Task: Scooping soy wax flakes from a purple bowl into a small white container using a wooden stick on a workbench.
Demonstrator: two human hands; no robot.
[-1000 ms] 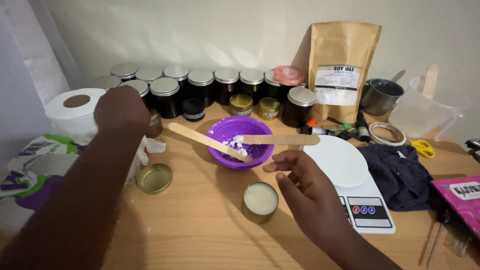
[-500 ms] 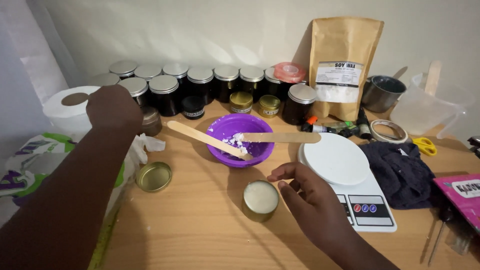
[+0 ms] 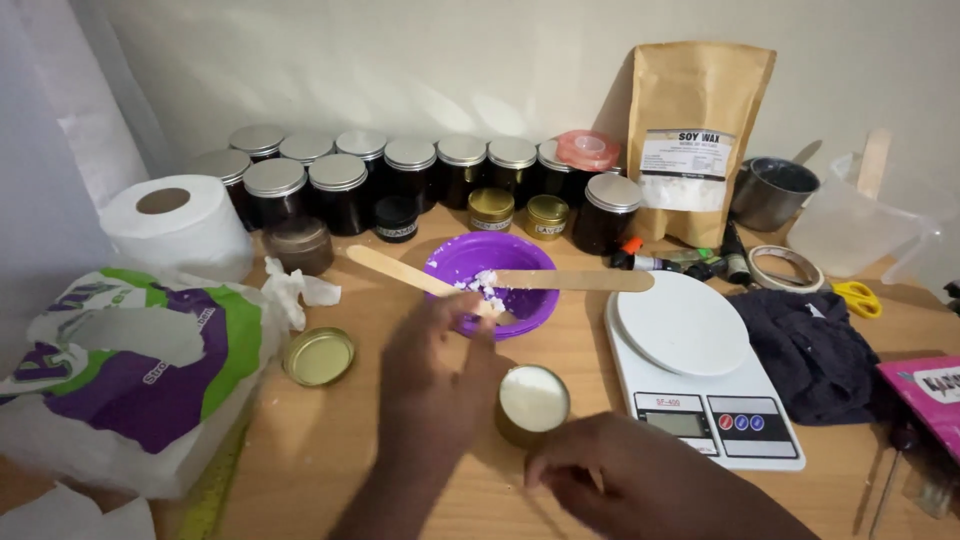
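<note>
My right hand is lowest in the shot, fingers curled loosely just beside the base of the little gold tin, holding nothing as far as I can see, though it's a bit blurry. The tin sits open on the wooden table, full of pale set wax, right in front of me. My left hand is just left of the tin, knuckles up, fingertips reaching to the near rim of the purple bowl where the end of one wooden stick rests; can't honestly tell if I'm pinching that stick or just touching it. A second stick lies across the bowl pointing right, and there are white wax bits inside. The tin's gold lid lies flat off to the left, near a crumpled plastic bag in green, purple and white. To the right is the white kitchen scale, then a dark cloth. Further back are a toilet roll, rows of dark jars with silver lids, and a brown paper pouch against the wall.
</note>
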